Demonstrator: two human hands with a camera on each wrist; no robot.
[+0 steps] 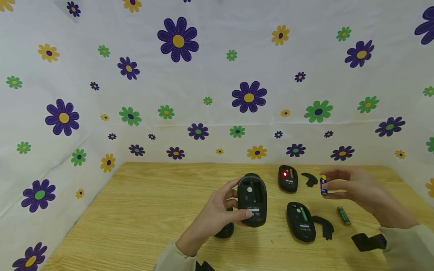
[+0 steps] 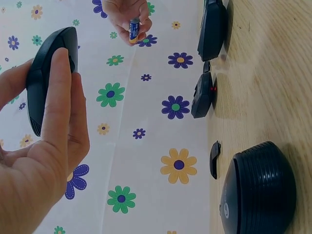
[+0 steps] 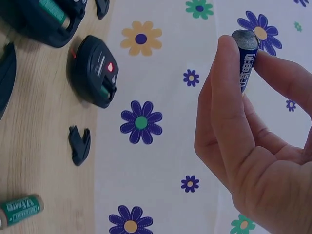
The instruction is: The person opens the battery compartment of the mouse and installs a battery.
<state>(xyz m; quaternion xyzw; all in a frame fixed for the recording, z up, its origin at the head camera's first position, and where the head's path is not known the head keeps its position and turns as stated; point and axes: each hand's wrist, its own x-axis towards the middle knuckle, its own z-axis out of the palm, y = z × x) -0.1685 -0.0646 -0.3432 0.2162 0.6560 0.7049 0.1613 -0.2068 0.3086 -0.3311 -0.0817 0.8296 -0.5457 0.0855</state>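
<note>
My left hand (image 1: 220, 210) grips a black computer mouse (image 1: 252, 199) above the table, its underside turned toward my head. The mouse's long battery slot is uncovered and dark inside, and the thumb lies across the label. To the right, my right hand (image 1: 356, 188) pinches a blue and yellow battery (image 1: 323, 185) between fingertips and thumb, held upright in the air. Close up in the right wrist view, the same battery (image 3: 247, 56) shows its flat silvery end on top. The two hands are well apart. A dark rounded mouse (image 1: 224, 230) on the table is partly hidden behind the left hand.
On the wooden table (image 1: 152, 210) lie an upturned mouse (image 1: 288, 184) with a red light and another upturned mouse (image 1: 301, 226) holding a green battery. Black covers (image 1: 325, 227) lie beside them, plus a loose green battery (image 1: 343, 215). A flowered cloth (image 1: 210, 75) hangs behind.
</note>
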